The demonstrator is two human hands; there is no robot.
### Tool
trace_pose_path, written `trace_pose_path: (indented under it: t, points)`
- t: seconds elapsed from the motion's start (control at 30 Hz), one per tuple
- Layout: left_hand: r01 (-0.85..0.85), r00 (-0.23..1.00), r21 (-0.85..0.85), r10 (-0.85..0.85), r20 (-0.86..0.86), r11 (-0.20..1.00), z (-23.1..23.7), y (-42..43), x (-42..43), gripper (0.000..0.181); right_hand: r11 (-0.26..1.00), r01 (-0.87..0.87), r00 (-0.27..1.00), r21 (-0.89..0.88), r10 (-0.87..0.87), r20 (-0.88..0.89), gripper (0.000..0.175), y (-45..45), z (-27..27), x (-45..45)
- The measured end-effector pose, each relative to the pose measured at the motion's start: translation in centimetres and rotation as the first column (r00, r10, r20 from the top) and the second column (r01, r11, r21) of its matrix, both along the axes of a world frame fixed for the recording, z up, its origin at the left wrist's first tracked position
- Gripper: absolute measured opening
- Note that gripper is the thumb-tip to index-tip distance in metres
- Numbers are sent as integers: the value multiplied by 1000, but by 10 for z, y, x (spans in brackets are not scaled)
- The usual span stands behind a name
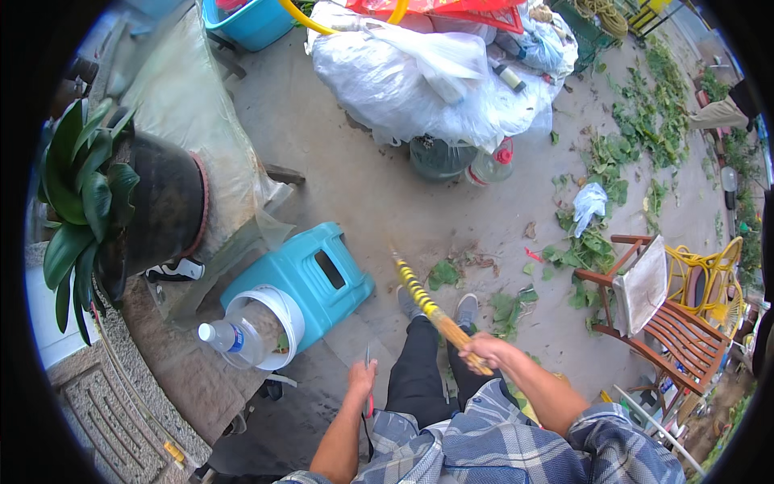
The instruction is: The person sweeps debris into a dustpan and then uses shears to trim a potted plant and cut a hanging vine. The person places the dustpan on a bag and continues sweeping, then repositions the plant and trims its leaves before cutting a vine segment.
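My right hand (484, 352) is closed around the end of a wooden stick (455, 331) whose far part is wrapped in yellow and dark bands. Its far tip, blurred, points forward above the ground. Lower and to the left, my left hand (363, 380) grips a pair of scissors (369, 404) with red handles, the metal blades pointing forward. Left of that hand, a white plastic bucket (294, 314) with a clear plastic bottle (233, 336) in it stands beside a turquoise plastic stool (290, 266).
Plastic-covered bags (387, 78) are heaped ahead, above large bottles (440, 158). A potted plant (163, 193) stands left. Cut vines (611, 157) and leaves (444, 274) lie on the ground. At right are a wooden chair (683, 339) and a person's leg (716, 115).
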State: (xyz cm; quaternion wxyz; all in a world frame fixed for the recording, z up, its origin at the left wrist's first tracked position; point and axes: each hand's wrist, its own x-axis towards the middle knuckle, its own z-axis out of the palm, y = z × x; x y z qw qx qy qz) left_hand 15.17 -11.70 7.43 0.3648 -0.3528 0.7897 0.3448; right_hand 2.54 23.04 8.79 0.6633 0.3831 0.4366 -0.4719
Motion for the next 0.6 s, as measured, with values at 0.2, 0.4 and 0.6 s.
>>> trace_pose_path:
  t: [0.2, 0.4, 0.6]
  points:
    - [-77, 996, -55, 79, 33, 996, 12, 21, 51, 44, 945, 207, 933, -254, -113, 341, 14, -38, -114, -5]
    - [-475, 880, 37, 474, 21, 879, 19, 65, 60, 37, 929, 357, 925, -96, -337, 178, 15, 128, -99, -1]
    - [-396, 918, 6, 396, -33, 918, 35, 85, 32, 41, 809, 545, 834, 219, -549, -47, 14, 260, -40, 34]
